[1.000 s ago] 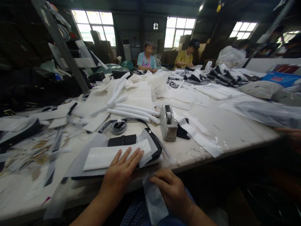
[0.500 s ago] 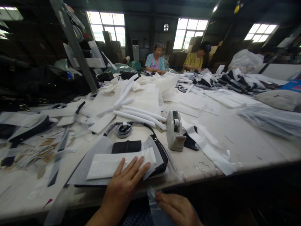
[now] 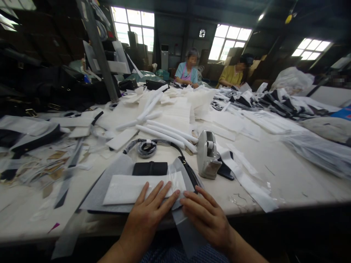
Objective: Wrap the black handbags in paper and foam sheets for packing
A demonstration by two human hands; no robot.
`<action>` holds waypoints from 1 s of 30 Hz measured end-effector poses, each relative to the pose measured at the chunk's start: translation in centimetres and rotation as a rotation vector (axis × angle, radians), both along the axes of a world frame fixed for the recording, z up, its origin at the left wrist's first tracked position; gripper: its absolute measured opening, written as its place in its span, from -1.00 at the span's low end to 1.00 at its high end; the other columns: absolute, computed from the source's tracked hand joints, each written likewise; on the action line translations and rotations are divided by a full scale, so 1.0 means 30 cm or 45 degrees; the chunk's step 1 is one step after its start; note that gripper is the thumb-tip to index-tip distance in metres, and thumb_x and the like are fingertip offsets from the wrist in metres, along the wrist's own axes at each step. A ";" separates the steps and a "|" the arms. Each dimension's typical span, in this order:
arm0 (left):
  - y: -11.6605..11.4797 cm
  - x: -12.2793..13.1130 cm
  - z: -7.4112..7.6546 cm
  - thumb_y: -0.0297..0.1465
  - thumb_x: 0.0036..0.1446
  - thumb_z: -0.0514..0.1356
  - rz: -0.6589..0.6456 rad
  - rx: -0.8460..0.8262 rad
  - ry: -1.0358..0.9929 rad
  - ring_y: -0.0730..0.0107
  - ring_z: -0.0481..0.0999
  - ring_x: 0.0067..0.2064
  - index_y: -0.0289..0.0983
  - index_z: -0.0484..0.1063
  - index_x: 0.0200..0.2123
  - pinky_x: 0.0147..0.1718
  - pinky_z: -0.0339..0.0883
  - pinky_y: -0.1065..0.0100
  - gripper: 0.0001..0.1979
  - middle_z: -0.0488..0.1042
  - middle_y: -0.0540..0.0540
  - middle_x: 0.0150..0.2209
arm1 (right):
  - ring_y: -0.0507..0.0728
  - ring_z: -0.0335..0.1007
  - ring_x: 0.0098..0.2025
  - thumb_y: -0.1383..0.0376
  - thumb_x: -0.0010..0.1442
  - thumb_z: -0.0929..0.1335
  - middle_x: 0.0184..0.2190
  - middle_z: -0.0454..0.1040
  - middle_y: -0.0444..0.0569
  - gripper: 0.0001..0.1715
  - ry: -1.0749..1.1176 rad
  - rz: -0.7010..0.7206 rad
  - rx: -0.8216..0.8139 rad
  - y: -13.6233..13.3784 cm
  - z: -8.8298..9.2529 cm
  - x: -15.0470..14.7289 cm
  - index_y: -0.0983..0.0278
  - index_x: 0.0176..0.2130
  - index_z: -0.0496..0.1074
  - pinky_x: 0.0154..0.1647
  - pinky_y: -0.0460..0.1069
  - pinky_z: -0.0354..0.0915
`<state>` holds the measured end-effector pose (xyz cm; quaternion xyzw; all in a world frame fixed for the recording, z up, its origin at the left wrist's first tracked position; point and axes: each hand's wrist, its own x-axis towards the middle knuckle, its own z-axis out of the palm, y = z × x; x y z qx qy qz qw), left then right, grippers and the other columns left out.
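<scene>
My left hand [image 3: 149, 213] lies flat with fingers spread on a white foam sheet [image 3: 128, 189], which covers a black bag [image 3: 150, 168] wrapped in grey tissue paper [image 3: 108, 182] at the table's near edge. My right hand [image 3: 205, 215] rests beside it, fingers stretched out, pressing a translucent strip [image 3: 186, 230] that hangs over the edge toward my lap. The fingertips of both hands almost meet. The bag's black strap [image 3: 175, 148] curves up behind it.
A grey tape dispenser [image 3: 207, 155] stands just right of the bag. White foam rolls [image 3: 164, 133], a coiled strap [image 3: 146, 148], paper scraps and black bag parts litter the long table [image 3: 287, 175]. Two seated people [image 3: 188, 71] work at the far end. A metal post [image 3: 100, 51] rises at left.
My right hand rose from below the table edge and now lies on the strip next to my left hand. The left hand stayed on the foam sheet. The view shifted slightly.
</scene>
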<state>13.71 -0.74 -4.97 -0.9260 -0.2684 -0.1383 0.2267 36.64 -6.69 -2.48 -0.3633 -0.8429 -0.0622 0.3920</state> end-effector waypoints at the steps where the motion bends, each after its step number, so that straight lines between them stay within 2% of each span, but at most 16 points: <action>1: -0.001 0.002 -0.002 -0.46 0.40 -0.29 0.000 0.001 -0.008 0.16 0.28 0.28 -0.13 -0.06 0.37 0.15 0.21 -0.07 -0.48 0.16 -0.08 0.34 | 0.15 0.38 0.18 0.52 0.30 0.29 -0.04 0.57 0.08 -0.64 -0.051 0.002 0.020 0.017 0.005 0.002 0.39 0.08 0.39 0.33 0.15 0.19; 4: -0.001 0.005 -0.007 -0.47 0.39 -0.31 -0.002 0.003 -0.025 0.16 0.28 0.28 -0.14 -0.03 0.37 0.17 0.19 -0.07 -0.47 0.17 -0.08 0.33 | 0.19 0.36 0.19 0.51 0.33 0.26 0.01 0.54 0.13 -0.75 -0.221 0.056 0.049 0.053 0.015 0.012 0.37 -0.04 0.43 0.25 0.20 0.30; 8: 0.002 0.005 -0.014 -0.47 0.40 -0.30 0.005 0.011 -0.057 0.17 0.29 0.28 -0.14 0.02 0.36 0.24 0.08 -0.08 -0.48 0.19 -0.06 0.33 | 0.16 0.50 0.04 0.49 0.35 0.24 -0.10 0.59 0.12 -0.78 -0.296 0.064 0.036 0.070 0.012 0.022 0.38 -0.07 0.42 0.11 0.11 0.44; 11: 0.007 0.002 -0.016 -0.45 0.41 -0.26 -0.029 -0.001 -0.112 0.20 0.29 0.28 -0.15 0.09 0.33 0.30 -0.02 -0.05 -0.50 0.22 -0.06 0.32 | 0.15 0.54 -0.03 0.50 0.33 0.25 -0.17 0.61 0.12 -0.77 -0.265 0.048 0.031 0.072 0.004 0.021 0.38 -0.05 0.42 0.04 0.06 0.48; 15: 0.009 -0.009 -0.017 -0.39 0.43 -0.20 -0.111 -0.011 -0.238 0.21 0.32 0.26 -0.06 0.16 0.30 0.31 -0.04 -0.03 -0.54 0.29 -0.07 0.28 | 0.15 0.56 -0.07 0.49 0.32 0.25 -0.21 0.62 0.11 -0.73 -0.172 0.050 -0.018 0.070 -0.008 0.016 0.38 -0.01 0.41 -0.01 0.05 0.50; 18: 0.008 -0.017 -0.022 -0.42 0.42 -0.16 -0.130 0.001 -0.217 0.16 0.30 0.27 -0.06 0.14 0.31 0.32 -0.09 -0.08 -0.54 0.28 -0.12 0.28 | 0.15 0.56 -0.07 0.50 0.32 0.26 -0.21 0.61 0.13 -0.73 -0.114 0.074 -0.058 0.066 -0.016 0.018 0.39 -0.01 0.41 -0.01 0.05 0.50; 21: 0.008 -0.019 -0.029 -0.43 0.41 -0.15 -0.119 -0.048 -0.197 0.14 0.28 0.28 -0.06 0.10 0.33 0.31 -0.04 -0.09 -0.53 0.25 -0.12 0.30 | 0.16 0.55 -0.06 0.49 0.32 0.26 -0.20 0.61 0.14 -0.71 -0.064 0.073 -0.101 0.061 -0.016 0.021 0.38 0.02 0.40 -0.01 0.06 0.50; 24: 0.008 -0.010 -0.034 -0.43 0.41 -0.16 -0.131 -0.098 -0.236 0.19 0.28 0.28 -0.06 0.14 0.31 0.32 -0.06 -0.06 -0.54 0.26 -0.10 0.30 | 0.16 0.56 -0.09 0.47 0.32 0.26 -0.20 0.60 0.12 -0.71 -0.039 0.015 -0.168 0.059 -0.009 0.013 0.34 0.02 0.40 -0.04 0.05 0.50; 27: 0.006 -0.001 -0.037 -0.40 0.42 -0.17 -0.114 -0.168 -0.396 0.23 0.29 0.28 -0.06 0.38 0.15 0.36 -0.19 -0.02 -0.57 0.32 -0.06 0.26 | 0.13 0.57 -0.20 0.41 0.34 0.29 -0.25 0.60 0.05 -0.81 0.039 -0.122 -0.282 0.060 -0.005 -0.004 0.28 -0.07 0.42 -0.15 -0.02 0.50; 30: 0.005 -0.004 -0.041 -0.40 0.41 -0.11 -0.136 -0.237 -0.402 0.22 0.24 0.31 -0.08 0.46 0.04 0.37 -0.25 0.00 -0.62 0.28 -0.06 0.28 | 0.11 0.56 -0.29 0.35 0.36 0.25 -0.31 0.59 0.00 -0.83 0.103 -0.246 -0.379 0.060 -0.010 -0.019 0.25 -0.14 0.43 -0.25 -0.06 0.46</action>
